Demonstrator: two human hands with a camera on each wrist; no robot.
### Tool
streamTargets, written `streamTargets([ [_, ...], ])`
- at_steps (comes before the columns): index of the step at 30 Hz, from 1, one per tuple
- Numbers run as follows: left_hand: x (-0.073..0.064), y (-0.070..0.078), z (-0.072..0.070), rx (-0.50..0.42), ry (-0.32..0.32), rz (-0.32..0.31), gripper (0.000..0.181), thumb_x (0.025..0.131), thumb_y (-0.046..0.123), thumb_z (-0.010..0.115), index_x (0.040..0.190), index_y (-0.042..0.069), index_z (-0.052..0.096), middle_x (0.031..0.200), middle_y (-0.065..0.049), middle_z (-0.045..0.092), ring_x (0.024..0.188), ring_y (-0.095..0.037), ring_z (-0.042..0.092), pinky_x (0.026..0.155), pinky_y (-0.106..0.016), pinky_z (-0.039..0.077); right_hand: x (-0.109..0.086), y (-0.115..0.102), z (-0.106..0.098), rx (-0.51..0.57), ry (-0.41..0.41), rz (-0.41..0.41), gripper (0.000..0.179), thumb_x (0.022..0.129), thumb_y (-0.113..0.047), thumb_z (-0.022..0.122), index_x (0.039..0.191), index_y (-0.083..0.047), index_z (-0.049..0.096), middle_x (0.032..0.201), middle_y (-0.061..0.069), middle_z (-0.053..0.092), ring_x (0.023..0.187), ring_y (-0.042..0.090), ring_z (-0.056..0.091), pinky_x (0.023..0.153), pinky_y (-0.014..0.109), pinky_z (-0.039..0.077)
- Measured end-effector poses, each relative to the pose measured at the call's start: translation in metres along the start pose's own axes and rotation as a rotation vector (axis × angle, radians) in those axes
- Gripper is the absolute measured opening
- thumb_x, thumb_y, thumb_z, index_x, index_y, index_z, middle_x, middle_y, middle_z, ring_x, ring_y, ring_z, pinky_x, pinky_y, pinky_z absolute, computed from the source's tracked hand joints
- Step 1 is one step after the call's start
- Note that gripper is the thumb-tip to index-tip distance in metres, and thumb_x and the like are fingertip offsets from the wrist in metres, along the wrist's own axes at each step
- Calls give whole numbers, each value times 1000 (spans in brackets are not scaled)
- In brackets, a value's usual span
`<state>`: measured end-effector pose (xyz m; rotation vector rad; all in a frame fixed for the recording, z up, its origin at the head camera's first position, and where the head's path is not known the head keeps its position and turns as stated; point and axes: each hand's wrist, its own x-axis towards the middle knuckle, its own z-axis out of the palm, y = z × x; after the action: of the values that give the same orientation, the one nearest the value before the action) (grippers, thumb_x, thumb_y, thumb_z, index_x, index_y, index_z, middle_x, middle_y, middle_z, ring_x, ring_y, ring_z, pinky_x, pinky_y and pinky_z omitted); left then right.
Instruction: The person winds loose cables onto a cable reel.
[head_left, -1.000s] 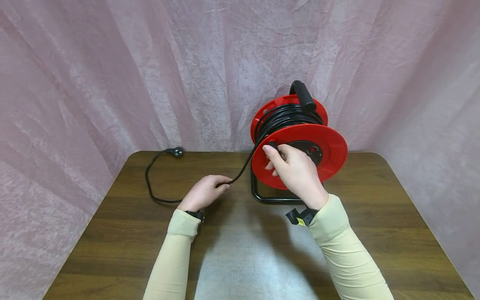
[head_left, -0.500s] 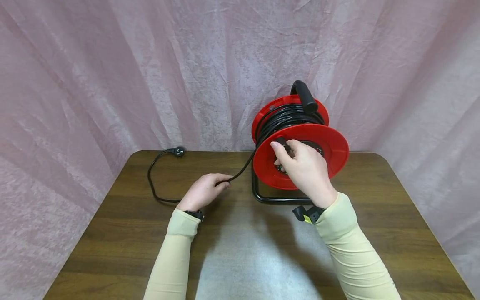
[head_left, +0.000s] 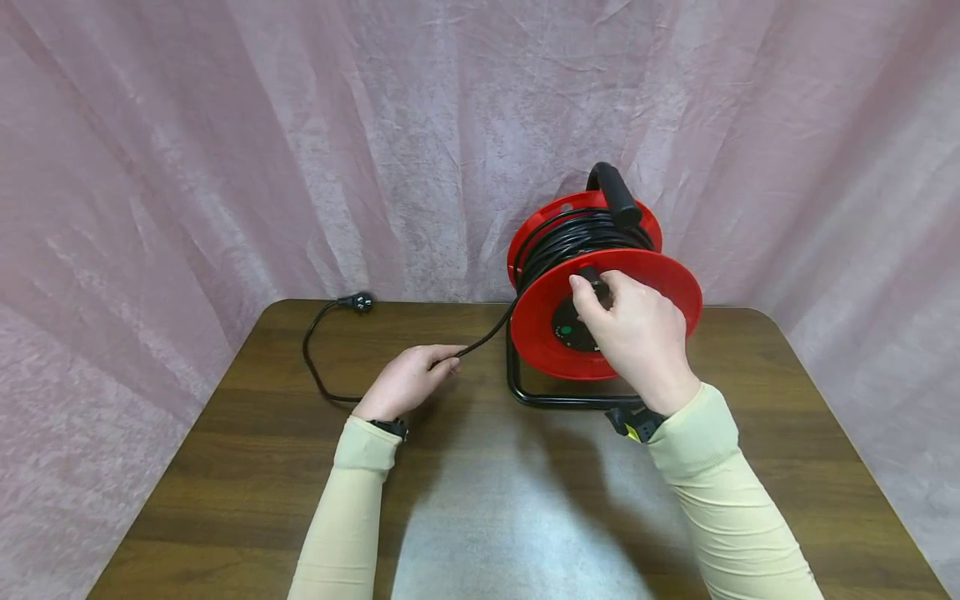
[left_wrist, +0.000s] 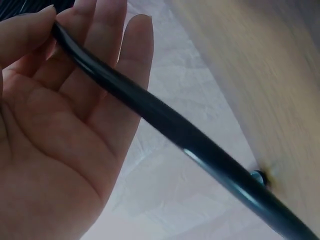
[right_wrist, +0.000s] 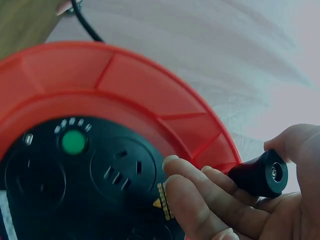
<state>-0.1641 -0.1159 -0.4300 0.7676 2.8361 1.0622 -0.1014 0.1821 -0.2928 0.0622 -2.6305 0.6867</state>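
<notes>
A red cable reel [head_left: 540, 333] stands on a black tube frame at the back right of the table, black cable [head_left: 577, 237] wound on its drum. My right hand [head_left: 641, 329] grips the black crank knob [right_wrist: 257, 174] on the reel's front disc, thumb on one side and fingers on the other. To the left, my left hand [head_left: 405, 383] pinches the loose cable between thumb and fingers; in the left wrist view the cable [left_wrist: 165, 120] crosses the fingers. From that hand the cable runs up to the drum one way and back to a plug [head_left: 362, 302] the other way.
The wooden table [head_left: 247, 500] has its far edge against a pink curtain [head_left: 412, 150]. A black carrying handle [head_left: 618, 196] rises above the reel. Sockets and a green button [right_wrist: 74, 142] sit on the reel's black centre panel.
My right hand has carried the crank knob up and to the right, and the reel's disc has turned clockwise. The plug and loose cable have shifted slightly right; my left hand is nearly still.
</notes>
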Motion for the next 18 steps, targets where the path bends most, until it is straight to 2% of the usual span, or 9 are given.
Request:
streamTargets([
  [4, 1, 3, -1, -5, 2, 7, 34, 106, 22, 60, 139, 17, 66, 118, 0, 74, 115, -15, 66, 103, -41, 48, 1, 7, -7, 20, -9, 4, 53, 102, -61, 39, 86, -17, 65, 78, -4, 72, 71, 22, 65, 59, 43, 43],
  [11, 3, 4, -1, -14, 6, 17, 36, 108, 21, 54, 143, 20, 62, 106, 6, 74, 107, -11, 67, 99, -39, 50, 1, 18, -15, 2, 1, 24, 54, 103, -60, 38, 92, -15, 66, 83, -2, 76, 79, 25, 68, 61, 46, 45],
  [13, 4, 4, -1, -18, 10, 26, 36, 108, 21, 54, 143, 20, 63, 106, 6, 74, 107, -11, 67, 99, -40, 50, 1, 22, -17, -2, 6, 30, 54, 103, -60, 37, 93, -15, 66, 84, -1, 76, 80, 26, 68, 61, 46, 45],
  [18, 4, 3, -1, -11, 10, 0, 36, 107, 26, 57, 142, 21, 64, 113, 5, 74, 112, -11, 66, 102, -40, 49, 1, 30, -20, -17, 18, 46, 55, 103, -59, 36, 93, -14, 65, 85, 1, 76, 80, 28, 67, 62, 47, 44],
])
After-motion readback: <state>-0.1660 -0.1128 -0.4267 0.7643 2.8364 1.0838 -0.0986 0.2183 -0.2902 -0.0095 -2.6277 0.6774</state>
